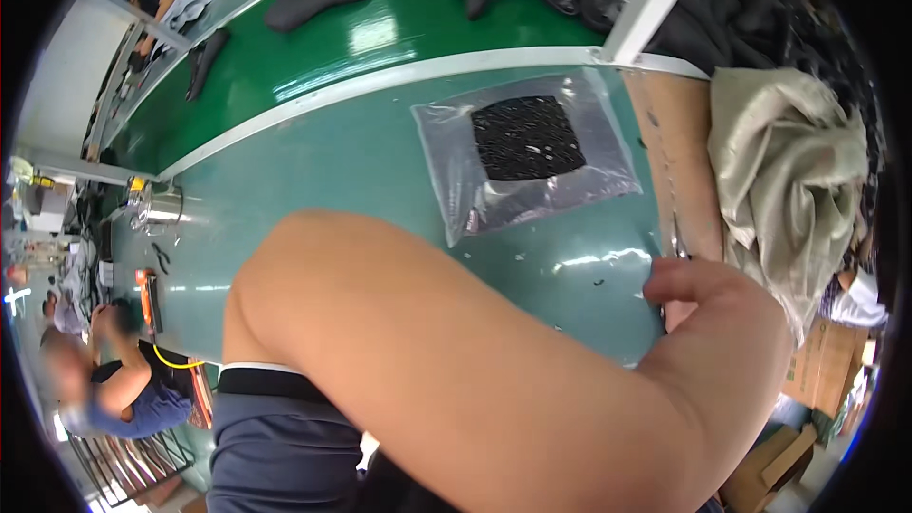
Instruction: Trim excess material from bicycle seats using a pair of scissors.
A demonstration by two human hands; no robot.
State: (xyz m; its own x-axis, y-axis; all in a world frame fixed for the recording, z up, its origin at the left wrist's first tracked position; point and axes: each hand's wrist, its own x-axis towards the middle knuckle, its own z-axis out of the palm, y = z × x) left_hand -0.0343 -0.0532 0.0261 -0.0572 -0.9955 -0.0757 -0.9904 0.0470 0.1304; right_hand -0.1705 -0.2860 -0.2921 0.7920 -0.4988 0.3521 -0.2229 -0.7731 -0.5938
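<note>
My bare left arm fills the lower middle, elbow at the left and forearm running to the right. My left hand lies at the teal table's right edge, beside a brown cardboard strip. Only the thumb and the back of the hand show; the fingers are hidden. Just beyond my forearm, a clear plastic bag holding a square black patch lies flat on the table. My right hand is out of sight.
A green conveyor belt carrying dark shoe parts curves past the table's far side. Beige cloth is heaped at the right, with cardboard boxes below it. A metal cup stands far left. Another person sits at lower left.
</note>
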